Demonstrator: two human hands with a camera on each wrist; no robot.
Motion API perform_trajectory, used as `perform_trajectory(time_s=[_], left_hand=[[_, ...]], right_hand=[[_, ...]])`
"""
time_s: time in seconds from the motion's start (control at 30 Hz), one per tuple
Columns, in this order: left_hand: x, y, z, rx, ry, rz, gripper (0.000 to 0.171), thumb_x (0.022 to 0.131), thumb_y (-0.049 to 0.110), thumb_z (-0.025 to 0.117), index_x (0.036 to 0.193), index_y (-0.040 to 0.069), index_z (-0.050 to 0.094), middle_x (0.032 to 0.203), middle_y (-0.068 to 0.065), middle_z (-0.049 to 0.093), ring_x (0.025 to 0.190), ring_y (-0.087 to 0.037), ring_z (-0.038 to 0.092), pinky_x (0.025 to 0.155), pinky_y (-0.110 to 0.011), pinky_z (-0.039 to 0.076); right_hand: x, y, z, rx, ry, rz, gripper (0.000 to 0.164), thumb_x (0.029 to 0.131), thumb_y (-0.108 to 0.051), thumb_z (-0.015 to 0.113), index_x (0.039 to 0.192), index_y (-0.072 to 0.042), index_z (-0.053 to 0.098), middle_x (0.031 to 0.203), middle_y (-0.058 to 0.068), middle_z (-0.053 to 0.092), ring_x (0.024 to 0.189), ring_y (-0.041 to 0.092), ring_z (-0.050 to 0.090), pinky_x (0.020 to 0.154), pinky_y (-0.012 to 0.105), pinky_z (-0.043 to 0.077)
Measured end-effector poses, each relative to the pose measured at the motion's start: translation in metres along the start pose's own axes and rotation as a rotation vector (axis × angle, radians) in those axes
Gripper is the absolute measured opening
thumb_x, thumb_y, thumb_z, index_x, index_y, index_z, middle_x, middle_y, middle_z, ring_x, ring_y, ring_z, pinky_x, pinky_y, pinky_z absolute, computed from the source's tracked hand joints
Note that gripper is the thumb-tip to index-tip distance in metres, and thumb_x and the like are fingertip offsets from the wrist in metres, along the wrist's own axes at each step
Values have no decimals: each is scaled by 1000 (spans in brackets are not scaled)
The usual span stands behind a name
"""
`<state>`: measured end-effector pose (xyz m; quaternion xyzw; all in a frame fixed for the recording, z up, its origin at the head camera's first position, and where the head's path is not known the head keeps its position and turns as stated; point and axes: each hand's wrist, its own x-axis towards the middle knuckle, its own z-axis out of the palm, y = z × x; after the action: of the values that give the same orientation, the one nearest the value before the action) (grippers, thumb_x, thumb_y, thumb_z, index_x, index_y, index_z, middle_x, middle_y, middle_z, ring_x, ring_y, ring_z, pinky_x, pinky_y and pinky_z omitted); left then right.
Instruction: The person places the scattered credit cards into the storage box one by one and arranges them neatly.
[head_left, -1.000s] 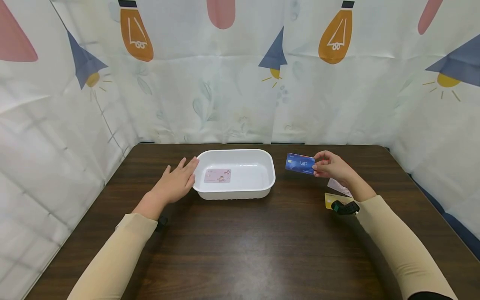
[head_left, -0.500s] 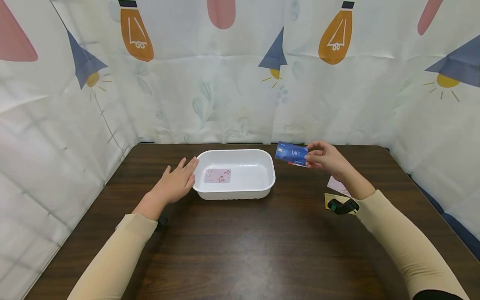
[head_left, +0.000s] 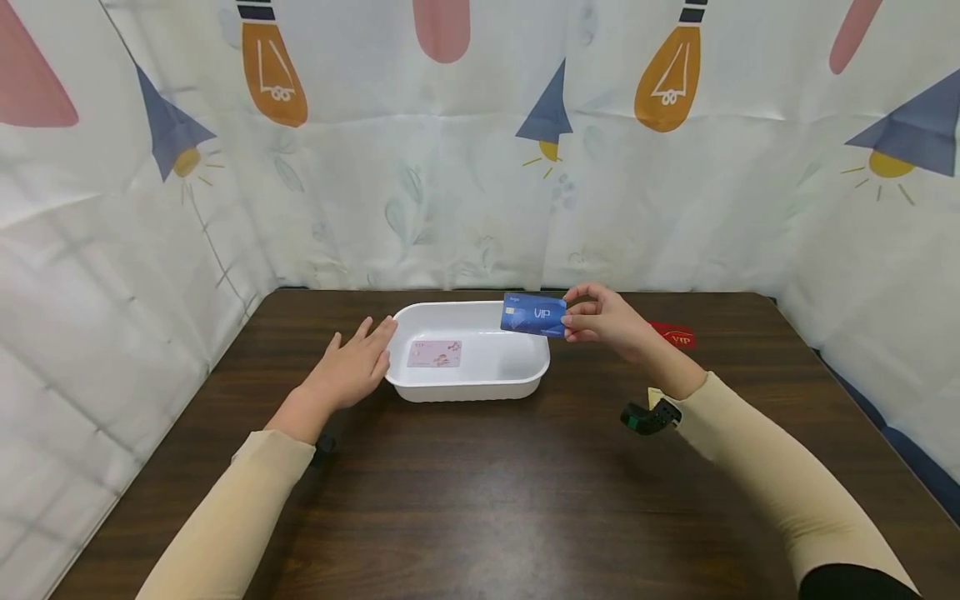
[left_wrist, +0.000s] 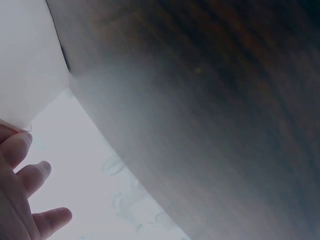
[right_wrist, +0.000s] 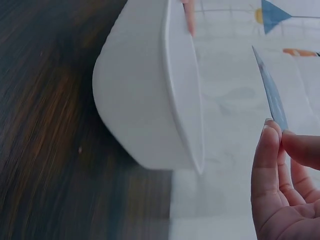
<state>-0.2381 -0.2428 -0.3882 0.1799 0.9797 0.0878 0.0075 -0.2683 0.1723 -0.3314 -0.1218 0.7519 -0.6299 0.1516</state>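
In the head view my right hand [head_left: 609, 323] pinches a blue VIP card [head_left: 534, 315] by its right end, above the right part of a white tray [head_left: 468, 391]. The right wrist view shows that blue card [right_wrist: 270, 92] nearly edge-on between thumb and fingertips, apart from the tray [right_wrist: 135, 85]. My left hand [head_left: 349, 363] rests against the tray's left rim with its fingers spread and straight. Inside the tray, on the left, lies a pink card [head_left: 435, 353]. The left wrist view catches only part of the left hand [left_wrist: 25, 190] at the tray wall [left_wrist: 30, 60].
A red VIP card [head_left: 675, 335] lies on the dark wooden table [head_left: 480, 492], right of the tray. A yellow card [head_left: 655, 397] sits mostly hidden beneath the right wrist. Patterned white curtain [head_left: 450, 192] stands along the back and sides.
My right hand has carried the blue card leftward from beside the tray to above it. The red card now shows behind the right wrist; the pink card on the table is covered. My left hand stays put.
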Motion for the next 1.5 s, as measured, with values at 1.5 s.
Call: perform_trajectory(time_s=[1.5], left_hand=[[0, 1, 0, 15, 5, -6, 60, 109, 23, 35, 164, 3, 19, 167, -16, 24, 153, -42, 17, 114, -75, 12]], right_hand=[[77, 14, 99, 43, -114, 144, 36, 98, 8, 59, 132, 3, 49, 86, 11, 63, 70, 15, 66, 85, 39, 60]])
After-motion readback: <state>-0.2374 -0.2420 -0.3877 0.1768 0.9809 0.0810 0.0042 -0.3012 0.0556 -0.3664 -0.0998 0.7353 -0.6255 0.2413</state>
